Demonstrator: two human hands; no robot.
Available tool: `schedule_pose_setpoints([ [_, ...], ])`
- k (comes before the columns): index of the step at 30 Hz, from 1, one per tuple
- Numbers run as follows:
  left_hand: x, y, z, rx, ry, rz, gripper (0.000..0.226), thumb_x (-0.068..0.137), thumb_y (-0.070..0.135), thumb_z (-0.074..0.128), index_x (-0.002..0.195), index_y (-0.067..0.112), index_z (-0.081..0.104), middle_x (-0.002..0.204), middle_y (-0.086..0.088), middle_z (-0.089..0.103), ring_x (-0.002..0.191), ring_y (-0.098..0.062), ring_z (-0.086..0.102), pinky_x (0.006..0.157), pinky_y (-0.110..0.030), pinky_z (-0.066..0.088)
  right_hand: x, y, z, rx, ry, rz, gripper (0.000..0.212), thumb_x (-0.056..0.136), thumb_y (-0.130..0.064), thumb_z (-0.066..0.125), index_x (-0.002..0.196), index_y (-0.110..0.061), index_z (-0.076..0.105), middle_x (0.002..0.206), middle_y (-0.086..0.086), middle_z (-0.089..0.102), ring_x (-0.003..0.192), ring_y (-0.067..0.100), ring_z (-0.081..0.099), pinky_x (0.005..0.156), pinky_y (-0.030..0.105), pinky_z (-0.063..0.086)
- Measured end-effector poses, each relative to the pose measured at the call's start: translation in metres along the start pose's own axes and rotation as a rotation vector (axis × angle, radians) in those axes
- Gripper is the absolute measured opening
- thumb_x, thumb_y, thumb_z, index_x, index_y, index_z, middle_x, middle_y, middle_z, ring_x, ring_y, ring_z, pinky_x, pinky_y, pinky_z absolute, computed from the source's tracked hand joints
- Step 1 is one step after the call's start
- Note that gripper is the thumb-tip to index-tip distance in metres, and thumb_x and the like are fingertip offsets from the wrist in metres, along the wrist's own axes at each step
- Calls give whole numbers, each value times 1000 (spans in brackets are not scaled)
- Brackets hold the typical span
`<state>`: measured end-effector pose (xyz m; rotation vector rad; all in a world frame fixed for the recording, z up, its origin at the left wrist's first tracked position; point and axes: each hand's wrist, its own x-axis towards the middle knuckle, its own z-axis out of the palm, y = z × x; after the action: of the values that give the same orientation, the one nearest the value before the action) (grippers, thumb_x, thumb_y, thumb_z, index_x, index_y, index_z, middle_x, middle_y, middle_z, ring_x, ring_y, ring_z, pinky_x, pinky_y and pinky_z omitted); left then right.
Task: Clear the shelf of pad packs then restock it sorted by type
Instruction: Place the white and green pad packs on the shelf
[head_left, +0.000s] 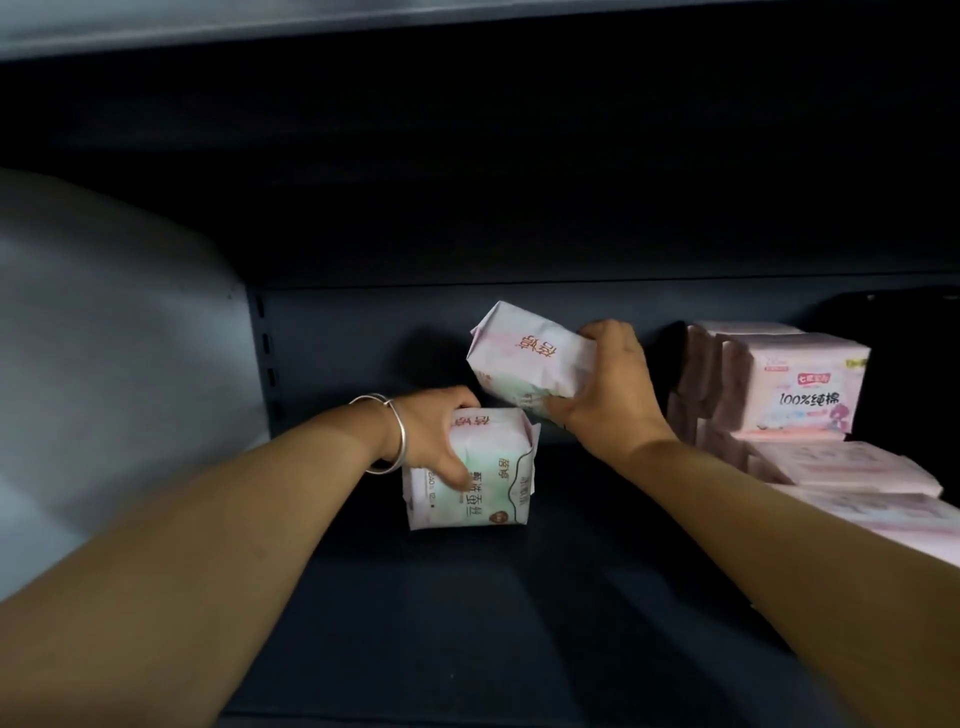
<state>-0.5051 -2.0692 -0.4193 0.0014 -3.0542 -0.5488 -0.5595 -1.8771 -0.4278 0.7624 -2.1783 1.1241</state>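
Note:
Both my arms reach into a dark metal shelf. My left hand, with a silver bangle on the wrist, grips a green-and-white pad pack that stands on the shelf floor near the middle. My right hand holds a second pack of the same kind tilted in the air, just above and behind the first. Pink pad packs are stacked at the right side of the shelf, some upright and some lying flat.
The shelf's back panel has a slotted upright at its left. A pale grey side wall closes the left. The shelf above overhangs the bay. More flat pink packs run toward the right front edge.

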Motion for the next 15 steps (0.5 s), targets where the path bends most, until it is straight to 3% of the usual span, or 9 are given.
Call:
schedule_pose_setpoints([
  [5,-5,7,-6,-83,59,10,69,61,15,84,120,22,49,103,7,64,93,-12,64,84,-31,55,-5,-14,-4,-21,-42,-104,67,69,-20,82,122,-11,42,118,-3,33,115,13,32,94,15,29],
  [7,-7,7,-6,-102,102,-12,73,59,18,84,122,23,48,104,6,63,93,-13,64,83,-33,56,-8,-18,-6,107,-72,-71,54,73,-29,78,114,-15,46,114,-7,34,110,10,36,92,14,35],
  [9,-9,3,-6,-98,143,-44,82,58,22,85,127,24,41,107,5,61,96,-15,62,85,-36,55,-9,-19,-8,292,-28,5,27,84,-33,67,98,-15,52,111,-5,41,103,10,46,80,9,42],
  [11,-11,1,-7,-100,153,-70,93,58,21,85,134,25,31,107,5,58,96,-17,61,85,-37,55,-6,-17,-7,457,43,134,17,91,-30,58,87,-14,54,113,-1,48,99,14,53,64,8,46],
  [13,-14,0,-7,-131,149,-77,102,60,19,85,140,27,22,104,7,55,95,-16,61,83,-35,55,-2,-13,-4,597,100,263,10,91,-23,61,94,-15,55,119,3,51,98,14,55,57,8,46],
  [15,-15,0,-7,-151,150,-81,105,61,17,84,142,28,18,104,7,55,95,-16,61,82,-34,55,1,-11,-1,737,82,393,40,87,-21,66,123,-11,51,125,1,49,103,15,54,75,17,49],
])
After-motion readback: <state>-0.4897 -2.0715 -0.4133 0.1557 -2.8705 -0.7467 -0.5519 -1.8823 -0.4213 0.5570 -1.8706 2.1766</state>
